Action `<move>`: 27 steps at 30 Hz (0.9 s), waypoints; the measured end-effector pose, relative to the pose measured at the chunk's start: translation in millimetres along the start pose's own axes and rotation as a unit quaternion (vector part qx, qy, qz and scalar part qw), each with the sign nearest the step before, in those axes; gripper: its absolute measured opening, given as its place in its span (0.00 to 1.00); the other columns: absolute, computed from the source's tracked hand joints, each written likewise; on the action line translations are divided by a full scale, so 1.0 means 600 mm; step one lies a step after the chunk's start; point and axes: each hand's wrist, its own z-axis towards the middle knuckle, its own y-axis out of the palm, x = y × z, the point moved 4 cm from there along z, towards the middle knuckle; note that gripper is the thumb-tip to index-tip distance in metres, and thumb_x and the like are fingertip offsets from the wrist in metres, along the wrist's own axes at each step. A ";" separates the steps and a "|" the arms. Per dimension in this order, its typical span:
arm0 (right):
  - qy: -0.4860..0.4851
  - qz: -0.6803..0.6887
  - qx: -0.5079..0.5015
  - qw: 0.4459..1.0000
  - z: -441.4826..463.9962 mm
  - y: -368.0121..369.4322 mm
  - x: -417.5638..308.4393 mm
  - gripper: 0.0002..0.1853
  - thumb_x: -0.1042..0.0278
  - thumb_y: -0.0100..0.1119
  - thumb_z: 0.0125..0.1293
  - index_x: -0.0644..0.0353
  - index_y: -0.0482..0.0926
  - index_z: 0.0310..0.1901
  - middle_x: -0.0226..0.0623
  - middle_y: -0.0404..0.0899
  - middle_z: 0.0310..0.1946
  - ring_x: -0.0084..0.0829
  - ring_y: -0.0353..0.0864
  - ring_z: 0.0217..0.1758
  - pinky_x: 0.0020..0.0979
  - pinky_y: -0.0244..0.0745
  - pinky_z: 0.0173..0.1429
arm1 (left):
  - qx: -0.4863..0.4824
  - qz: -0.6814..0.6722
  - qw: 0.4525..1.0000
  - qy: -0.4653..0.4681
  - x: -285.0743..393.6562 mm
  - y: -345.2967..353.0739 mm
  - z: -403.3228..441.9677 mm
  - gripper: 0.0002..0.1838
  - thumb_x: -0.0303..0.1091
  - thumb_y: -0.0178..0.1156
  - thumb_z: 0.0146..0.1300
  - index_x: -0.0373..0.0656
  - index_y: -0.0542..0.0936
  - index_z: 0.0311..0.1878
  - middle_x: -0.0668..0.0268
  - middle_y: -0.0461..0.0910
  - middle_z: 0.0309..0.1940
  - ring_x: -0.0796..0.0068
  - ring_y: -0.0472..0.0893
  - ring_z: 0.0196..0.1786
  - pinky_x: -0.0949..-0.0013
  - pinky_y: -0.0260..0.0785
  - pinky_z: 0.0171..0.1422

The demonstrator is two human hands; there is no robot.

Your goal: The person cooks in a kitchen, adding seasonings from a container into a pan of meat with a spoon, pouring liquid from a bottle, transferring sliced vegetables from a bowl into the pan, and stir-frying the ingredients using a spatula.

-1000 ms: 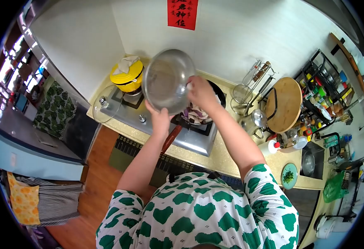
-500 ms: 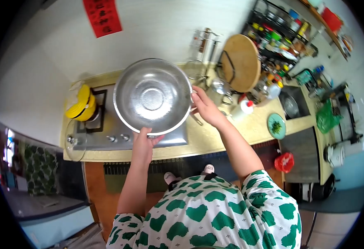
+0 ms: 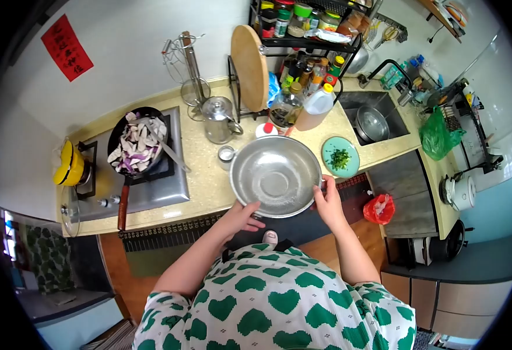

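"Metal bowl point(image 3: 276, 182): location?"
"Held over the surface's point(image 3: 203, 195) front edge, near the green plate point(image 3: 352, 163)."
"Grip?"
"Left hand point(image 3: 239, 220) part-closed on its rim, near left; right hand point(image 3: 329, 204) likewise, near right."

Center: 1 metal strainer point(image 3: 276, 178), 2 hands: 1 left hand point(image 3: 241, 220), 1 right hand point(image 3: 329, 203). Left: 1 frying pan point(image 3: 115, 136), 1 metal utensil point(image 3: 175, 154), 1 yellow pot point(image 3: 68, 163), 1 glass lid point(image 3: 71, 213). Upper left: 1 red paper sign point(image 3: 67, 48). Upper middle: 1 round board point(image 3: 249, 70); bottles point(image 3: 316, 108) overlap, can't count. Right: 1 green plate point(image 3: 330, 154), 1 sink point(image 3: 350, 106), 1 metal bowl point(image 3: 372, 124), 1 green bag point(image 3: 439, 135), 1 red bag point(image 3: 379, 210).
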 end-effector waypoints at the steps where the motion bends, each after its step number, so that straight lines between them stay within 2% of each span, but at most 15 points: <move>1: 0.012 0.002 0.010 1.000 0.011 -0.020 0.043 0.20 0.71 0.57 0.75 0.64 0.65 0.64 0.38 0.73 0.43 0.25 0.82 0.30 0.28 0.81 0.29 | -0.015 0.005 1.000 -0.027 -0.015 0.019 0.045 0.40 0.48 0.55 0.76 0.37 0.49 0.80 0.46 0.67 0.71 0.56 0.88 0.50 0.61 0.84 0.49; 5: 0.055 0.005 0.046 0.997 0.069 -0.061 0.213 0.20 0.72 0.55 0.73 0.64 0.64 0.63 0.41 0.72 0.43 0.30 0.83 0.34 0.31 0.87 0.31 | -0.011 0.079 0.997 -0.023 -0.041 0.071 0.210 0.36 0.43 0.51 0.75 0.39 0.52 0.79 0.50 0.72 0.66 0.60 0.87 0.48 0.62 0.84 0.50; 10: 0.104 0.054 0.071 0.991 0.131 -0.080 0.293 0.21 0.69 0.57 0.74 0.64 0.65 0.64 0.40 0.74 0.40 0.31 0.85 0.40 0.31 0.86 0.29 | 0.035 0.049 0.998 -0.008 -0.047 0.093 0.312 0.35 0.47 0.51 0.76 0.40 0.57 0.78 0.53 0.74 0.64 0.63 0.87 0.48 0.61 0.84 0.49; 13: 0.154 0.034 0.004 0.987 0.139 -0.081 0.285 0.26 0.57 0.58 0.76 0.63 0.65 0.67 0.46 0.80 0.42 0.43 0.88 0.45 0.41 0.87 0.38 | 0.065 0.011 0.998 -0.024 -0.061 0.081 0.336 0.38 0.54 0.53 0.76 0.40 0.56 0.79 0.52 0.73 0.67 0.64 0.86 0.48 0.61 0.84 0.49; 14: 0.135 -0.181 -0.012 0.974 0.139 -0.094 0.270 0.30 0.50 0.56 0.77 0.62 0.65 0.69 0.49 0.82 0.45 0.49 0.87 0.48 0.45 0.85 0.44 | 0.079 0.024 0.996 -0.024 -0.065 0.075 0.331 0.40 0.57 0.53 0.76 0.40 0.55 0.79 0.52 0.73 0.66 0.64 0.86 0.48 0.61 0.83 0.49; 15: 0.101 -0.387 -0.028 0.916 0.134 -0.104 0.247 0.33 0.43 0.54 0.77 0.60 0.64 0.71 0.53 0.84 0.48 0.54 0.87 0.51 0.50 0.83 0.50 | 0.098 0.034 0.994 -0.024 -0.064 0.073 0.311 0.41 0.59 0.54 0.76 0.40 0.55 0.80 0.52 0.73 0.66 0.65 0.86 0.48 0.61 0.83 0.49; 16: 0.105 -0.427 -0.010 0.898 0.115 -0.105 0.188 0.37 0.36 0.49 0.76 0.57 0.64 0.73 0.56 0.83 0.54 0.59 0.83 0.55 0.53 0.77 0.59 | 0.122 0.041 0.991 -0.023 -0.061 0.069 0.283 0.43 0.61 0.54 0.75 0.41 0.54 0.80 0.51 0.73 0.66 0.65 0.85 0.49 0.61 0.83 0.50; 17: 0.029 -0.454 0.043 0.890 0.110 -0.103 0.164 0.35 0.38 0.51 0.76 0.60 0.65 0.71 0.53 0.82 0.54 0.56 0.85 0.52 0.51 0.80 0.54 | 0.165 0.050 0.985 -0.027 -0.052 0.069 0.241 0.46 0.62 0.57 0.74 0.41 0.54 0.81 0.52 0.74 0.63 0.66 0.85 0.48 0.64 0.82 0.49; 19: -0.048 -0.349 0.047 0.935 0.110 -0.079 0.084 0.28 0.50 0.60 0.75 0.60 0.70 0.66 0.48 0.83 0.47 0.52 0.85 0.45 0.47 0.80 0.49 | 0.168 0.081 0.981 0.061 -0.077 0.036 0.186 0.47 0.57 0.61 0.73 0.38 0.53 0.82 0.54 0.79 0.56 0.69 0.83 0.40 0.67 0.79 0.38; 20: -0.064 -0.273 -0.003 0.960 0.110 -0.049 0.040 0.24 0.56 0.62 0.74 0.59 0.72 0.64 0.46 0.83 0.43 0.48 0.85 0.42 0.45 0.79 0.46 | 0.201 0.074 0.970 0.118 -0.081 0.020 0.142 0.33 0.48 0.63 0.73 0.41 0.69 0.75 0.58 0.83 0.48 0.73 0.83 0.39 0.68 0.77 0.37; 21: -0.073 -0.197 -0.054 0.976 0.107 -0.009 0.006 0.20 0.62 0.64 0.73 0.58 0.73 0.61 0.43 0.83 0.38 0.45 0.84 0.38 0.42 0.79 0.44 | 0.252 0.119 0.944 0.175 -0.075 -0.010 0.095 0.28 0.45 0.63 0.73 0.42 0.73 0.70 0.58 0.83 0.46 0.71 0.83 0.38 0.67 0.77 0.38; 22: -0.139 -0.166 -0.100 0.971 0.110 0.040 -0.013 0.16 0.65 0.64 0.73 0.57 0.76 0.59 0.41 0.82 0.33 0.39 0.85 0.37 0.37 0.79 0.43 | 0.300 0.166 0.911 0.228 -0.071 -0.042 0.043 0.23 0.42 0.63 0.73 0.42 0.78 0.66 0.59 0.83 0.44 0.70 0.84 0.38 0.67 0.77 0.39; 23: -0.222 -0.145 -0.146 0.953 0.109 0.095 -0.040 0.14 0.65 0.63 0.73 0.57 0.78 0.56 0.41 0.82 0.34 0.35 0.86 0.38 0.34 0.79 0.44 | 0.344 0.217 0.871 0.276 -0.064 -0.070 -0.011 0.18 0.39 0.63 0.72 0.43 0.82 0.61 0.59 0.84 0.41 0.68 0.84 0.37 0.66 0.77 0.40; 25: -0.204 -0.092 -0.268 0.937 0.101 0.212 -0.097 0.13 0.65 0.64 0.73 0.58 0.79 0.54 0.42 0.84 0.38 0.39 0.86 0.40 0.36 0.81 0.46 | 0.490 0.316 0.736 0.343 -0.022 -0.120 -0.139 0.10 0.32 0.63 0.68 0.44 0.86 0.49 0.55 0.83 0.38 0.59 0.84 0.36 0.61 0.77 0.41; 27: -0.223 -0.077 -0.345 0.909 0.099 0.334 -0.143 0.19 0.61 0.65 0.72 0.59 0.76 0.59 0.49 0.83 0.48 0.47 0.86 0.47 0.42 0.81 0.52 | 0.569 0.421 0.621 0.337 -0.029 -0.206 -0.230 0.11 0.31 0.65 0.66 0.42 0.85 0.50 0.56 0.84 0.41 0.52 0.84 0.39 0.59 0.78 0.44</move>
